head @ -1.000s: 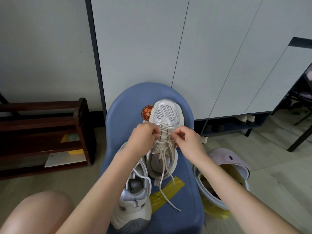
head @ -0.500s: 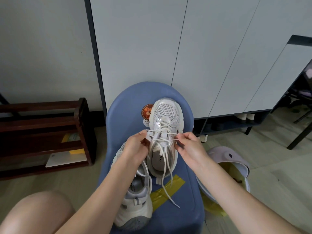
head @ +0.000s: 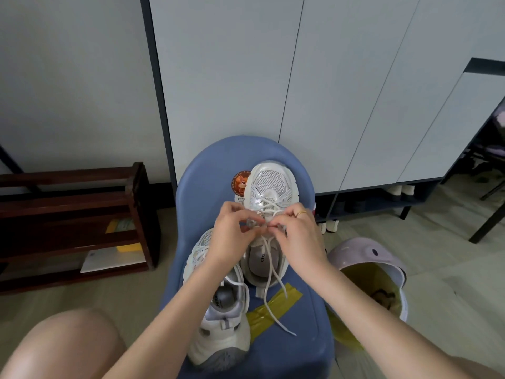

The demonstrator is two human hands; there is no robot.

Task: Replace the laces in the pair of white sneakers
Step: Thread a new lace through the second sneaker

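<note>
Two white sneakers lie on a blue chair seat (head: 213,165). The far sneaker (head: 270,181) points its toe away from me, and its white lace (head: 269,285) trails loose ends over the insole onto a yellow tape strip (head: 276,306). My left hand (head: 232,236) and my right hand (head: 297,236) meet over its middle eyelets, fingertips together, each pinching the lace there. A ring shows on my right hand. The near sneaker (head: 218,324) lies at the left, heel toward me, partly under my left forearm.
A dark wooden shoe rack (head: 73,222) stands at the left. A pale lilac bin (head: 369,258) with a yellow liner sits on the floor at the right. White cabinet doors (head: 328,91) rise behind the chair. My bare knee (head: 60,346) is at bottom left.
Both hands moved inward from the sneaker's sides and now meet over the middle of the lacing. The loose lace ends have shifted slightly on the seat.
</note>
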